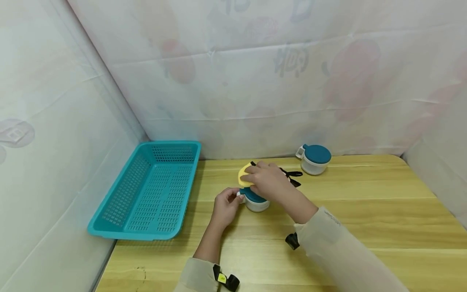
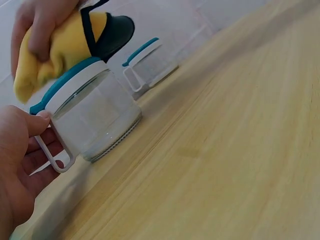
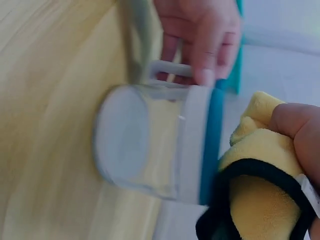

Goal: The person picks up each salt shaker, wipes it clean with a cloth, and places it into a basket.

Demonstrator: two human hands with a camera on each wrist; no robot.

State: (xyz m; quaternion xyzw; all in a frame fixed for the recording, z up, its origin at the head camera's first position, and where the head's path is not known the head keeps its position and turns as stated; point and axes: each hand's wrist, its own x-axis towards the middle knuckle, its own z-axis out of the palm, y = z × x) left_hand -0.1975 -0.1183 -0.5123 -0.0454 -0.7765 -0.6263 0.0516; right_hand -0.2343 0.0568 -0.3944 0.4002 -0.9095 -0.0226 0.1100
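Head view, from the near edge: two pale sleeves (image 1: 343, 243) reach in over the wood-grain table (image 1: 255, 259), each with a small black device (image 1: 292, 241) at the cuff. Beyond the left cuff, the left hand (image 1: 224, 207) grips the white handle (image 2: 68, 164) of a clear glass jar (image 1: 257, 206), thumb at the top of the handle near the lid and fingers curled behind it. The jar stands upright on the table, its teal lid (image 3: 212, 145) on. Just above the lid, the right hand (image 1: 268, 180) holds a bunched yellow cloth (image 2: 65, 42) with dark trim, its fingers closed into the fabric; whether the cloth touches the lid, I cannot tell. To the left, apart from the hands, a turquoise basket (image 1: 157, 198) with perforated sides and bottom sits along the table's left side. Farther back on the right, a second lidded jar (image 1: 315, 160) stands upright near the back edge, its handle toward the left. Behind everything hangs a pale printed sheet (image 1: 255, 89), creased and faintly marked with pink shapes.
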